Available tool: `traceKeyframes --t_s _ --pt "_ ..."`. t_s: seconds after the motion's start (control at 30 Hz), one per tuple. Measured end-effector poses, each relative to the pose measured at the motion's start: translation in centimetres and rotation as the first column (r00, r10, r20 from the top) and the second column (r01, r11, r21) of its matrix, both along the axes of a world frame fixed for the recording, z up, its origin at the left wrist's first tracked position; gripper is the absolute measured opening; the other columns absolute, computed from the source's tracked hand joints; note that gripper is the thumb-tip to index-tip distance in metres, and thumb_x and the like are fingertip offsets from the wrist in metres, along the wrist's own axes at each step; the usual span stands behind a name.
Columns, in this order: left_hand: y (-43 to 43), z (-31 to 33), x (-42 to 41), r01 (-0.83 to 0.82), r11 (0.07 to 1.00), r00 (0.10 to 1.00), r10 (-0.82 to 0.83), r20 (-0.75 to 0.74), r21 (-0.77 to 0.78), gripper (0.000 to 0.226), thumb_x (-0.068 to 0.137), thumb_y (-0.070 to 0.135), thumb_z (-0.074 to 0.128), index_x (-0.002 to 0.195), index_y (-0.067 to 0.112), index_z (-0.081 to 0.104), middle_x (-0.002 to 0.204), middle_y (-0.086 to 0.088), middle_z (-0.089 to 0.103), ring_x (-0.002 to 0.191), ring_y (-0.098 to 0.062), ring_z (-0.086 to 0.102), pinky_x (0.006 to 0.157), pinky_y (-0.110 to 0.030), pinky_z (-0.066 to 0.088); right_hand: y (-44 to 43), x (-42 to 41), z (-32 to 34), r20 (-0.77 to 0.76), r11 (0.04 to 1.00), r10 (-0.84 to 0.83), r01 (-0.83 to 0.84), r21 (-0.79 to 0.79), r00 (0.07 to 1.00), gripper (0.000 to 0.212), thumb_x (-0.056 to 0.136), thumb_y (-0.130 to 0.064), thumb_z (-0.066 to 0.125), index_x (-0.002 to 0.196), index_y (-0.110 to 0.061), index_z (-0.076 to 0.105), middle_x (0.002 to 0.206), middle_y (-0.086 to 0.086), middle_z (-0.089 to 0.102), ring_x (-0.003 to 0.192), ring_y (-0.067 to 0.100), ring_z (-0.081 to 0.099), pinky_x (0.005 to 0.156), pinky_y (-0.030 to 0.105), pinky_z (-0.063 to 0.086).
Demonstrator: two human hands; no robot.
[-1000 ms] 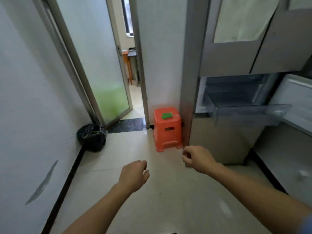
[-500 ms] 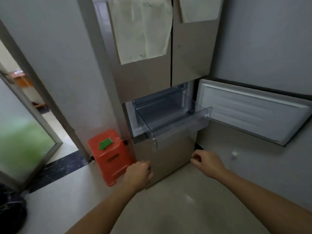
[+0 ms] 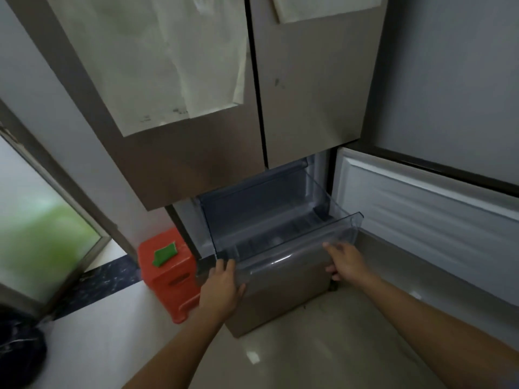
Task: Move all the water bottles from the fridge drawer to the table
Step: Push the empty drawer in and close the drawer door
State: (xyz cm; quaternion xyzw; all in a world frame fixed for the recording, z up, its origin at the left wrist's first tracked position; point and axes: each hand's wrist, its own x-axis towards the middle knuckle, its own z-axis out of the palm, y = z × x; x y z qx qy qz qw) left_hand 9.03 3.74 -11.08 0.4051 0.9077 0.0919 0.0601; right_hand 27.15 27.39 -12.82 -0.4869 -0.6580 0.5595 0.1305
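Just left of the left hand [image 3: 222,287], an orange plastic stool [image 3: 168,276] on the floor, with a small green item [image 3: 165,253] on its top. Farther left, a frosted glass door [image 3: 36,220] with a dark threshold strip [image 3: 104,279] at its foot. Down and far left, a black bin bag [image 3: 19,355]. High above both hands, brown upper doors [image 3: 309,108] with a large paper sheet [image 3: 174,60] and a smaller sheet [image 3: 323,7]. Right of the right hand [image 3: 346,261], an open lower door [image 3: 427,220], white and ribbed inside. Below, a glossy beige floor [image 3: 323,357].
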Motion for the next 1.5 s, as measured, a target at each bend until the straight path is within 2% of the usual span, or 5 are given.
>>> traceKeyframes --t_s 0.5,0.67,0.9,1.17,1.5 --pt "5.5 -2.8 -7.5 -0.290 0.917 0.950 0.310 -0.034 0.275 0.043 0.082 0.050 0.064 0.108 0.016 0.057 0.105 -0.005 0.057 0.091 -0.024 0.056 0.064 -0.039 0.054 9.2 -11.8 -0.8 -0.109 0.844 -0.269 0.180 -0.506 0.957 0.034 0.101 -0.021 0.045 0.132 -0.011 0.050 0.100 0.015 0.061 0.087 0.026 0.065 0.079 0.039 0.058" --pt "8.2 -5.4 -12.3 -0.828 0.511 0.544 0.630 0.554 0.232 0.100 0.045 0.088 0.062 0.106 0.010 0.046 0.105 -0.018 0.057 0.090 -0.037 0.062 0.079 -0.053 0.055 11.6 -17.2 0.3 -0.166 0.765 -0.311 0.143 -0.628 0.936 0.023 0.101 -0.023 0.045 0.119 -0.009 0.050 0.084 0.013 0.060 0.072 0.022 0.062 0.051 0.030 0.059" --pt "15.8 -3.3 -12.5 -0.979 0.204 0.002 0.032 1.000 -0.005 0.044 0.101 0.037 0.039 0.126 0.003 0.048 0.080 -0.011 0.057 0.068 -0.023 0.059 0.061 -0.038 0.053 14.4 -20.6 -0.8 -0.237 0.726 -0.268 0.034 -0.687 0.934 0.021 0.103 -0.021 0.038 0.119 -0.011 0.048 0.093 0.013 0.066 0.081 0.022 0.066 0.067 0.033 0.052" --pt "18.5 -2.2 -15.5 -0.987 0.155 -0.075 -0.152 0.986 -0.051 0.032 0.103 0.028 0.037 0.127 0.011 0.048 0.140 -0.022 0.049 0.128 -0.035 0.049 0.092 -0.039 0.043 17.5 -22.7 -2.0 -0.262 0.737 -0.123 -0.089 -0.671 0.957 0.030 0.100 -0.029 0.047 0.125 -0.015 0.056 0.120 0.009 0.064 0.097 0.026 0.064 0.066 0.038 0.050" --pt "19.7 -2.1 -18.0 -0.981 0.192 -0.037 0.017 0.999 -0.040 0.022 0.104 0.024 0.035 0.110 0.010 0.051 0.094 -0.012 0.061 0.082 -0.025 0.059 0.085 -0.037 0.049 19.8 -24.8 -2.8 -0.279 0.769 0.036 -0.206 -0.606 0.959 0.022 0.104 -0.029 0.036 0.123 -0.023 0.046 0.132 0.010 0.054 0.123 0.032 0.051 0.091 0.048 0.046"
